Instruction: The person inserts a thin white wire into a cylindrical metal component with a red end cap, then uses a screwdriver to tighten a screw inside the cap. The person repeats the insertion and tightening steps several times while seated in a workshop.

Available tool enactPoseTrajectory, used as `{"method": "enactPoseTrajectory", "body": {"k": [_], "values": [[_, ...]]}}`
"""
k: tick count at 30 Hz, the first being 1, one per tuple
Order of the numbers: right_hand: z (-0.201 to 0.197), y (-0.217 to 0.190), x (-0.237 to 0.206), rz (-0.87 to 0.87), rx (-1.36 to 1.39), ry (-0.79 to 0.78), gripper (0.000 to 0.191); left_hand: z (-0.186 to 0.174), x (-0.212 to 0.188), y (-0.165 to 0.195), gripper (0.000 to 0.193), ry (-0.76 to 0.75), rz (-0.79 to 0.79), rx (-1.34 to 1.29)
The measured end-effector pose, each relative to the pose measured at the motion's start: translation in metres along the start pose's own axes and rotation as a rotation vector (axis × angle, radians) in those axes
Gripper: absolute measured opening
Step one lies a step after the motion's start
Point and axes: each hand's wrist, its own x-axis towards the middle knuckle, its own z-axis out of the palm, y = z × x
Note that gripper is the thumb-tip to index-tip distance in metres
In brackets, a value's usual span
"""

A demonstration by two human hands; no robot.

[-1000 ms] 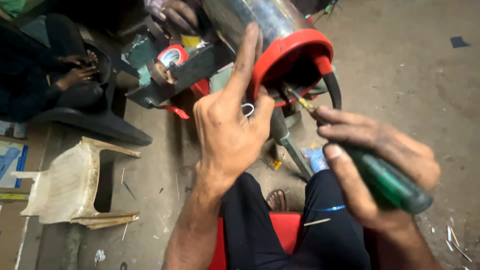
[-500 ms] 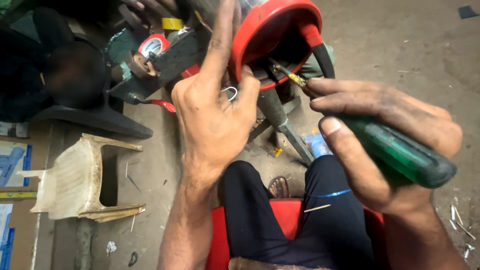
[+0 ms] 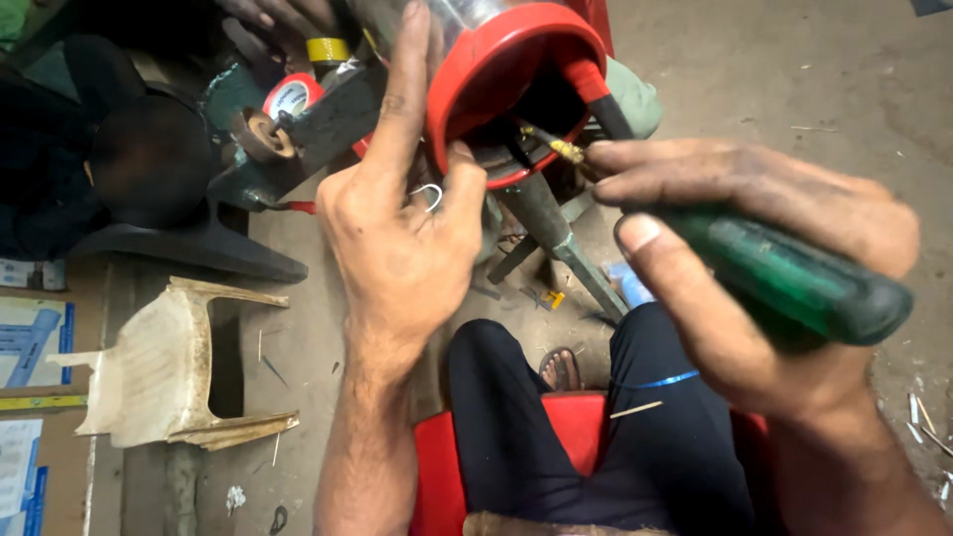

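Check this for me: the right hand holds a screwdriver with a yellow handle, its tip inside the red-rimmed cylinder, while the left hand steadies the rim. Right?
Not quite. The head view shows the screwdriver in the right hand has a green handle, not yellow. The rest holds: its tip is inside the red-rimmed cylinder and the left hand steadies the rim.

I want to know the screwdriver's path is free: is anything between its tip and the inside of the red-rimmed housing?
Nothing visible blocks it. The screwdriver in the right hand already has its tip inside the red rim; the left hand holds the rim's near edge, beside the shaft.

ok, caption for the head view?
Left hand steadies red-rimmed metal cylinder; right hand drives green-handled screwdriver into it.
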Motion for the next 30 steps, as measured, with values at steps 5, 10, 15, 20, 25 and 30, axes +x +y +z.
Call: {"method": "enactPoseTrajectory", "body": {"k": [5,10,15,20,25,30], "values": [[-0.001,-0.004,0.008,0.007,-0.022,-0.013,0.017,0.002,-0.002,-0.007,0.065,0.012,0.052,-0.009],[-0.005,-0.002,0.011,-0.001,0.029,-0.023,0.016,0.001,-0.003,-0.010,0.066,-0.016,-0.081,-0.010],[-0.008,0.000,0.014,0.015,0.086,-0.046,0.016,0.001,-0.001,-0.008,0.064,-0.012,-0.045,-0.024],[-0.002,0.002,0.011,-0.023,0.096,-0.027,0.015,0.000,0.002,-0.006,0.067,-0.003,-0.017,-0.020],[0.006,0.009,-0.010,-0.032,0.031,0.014,0.017,0.001,0.001,-0.004,0.067,0.005,-0.008,-0.026],[0.014,0.020,-0.030,-0.014,0.042,0.045,0.019,-0.001,0.000,-0.004,0.064,-0.010,0.007,-0.015]]}}
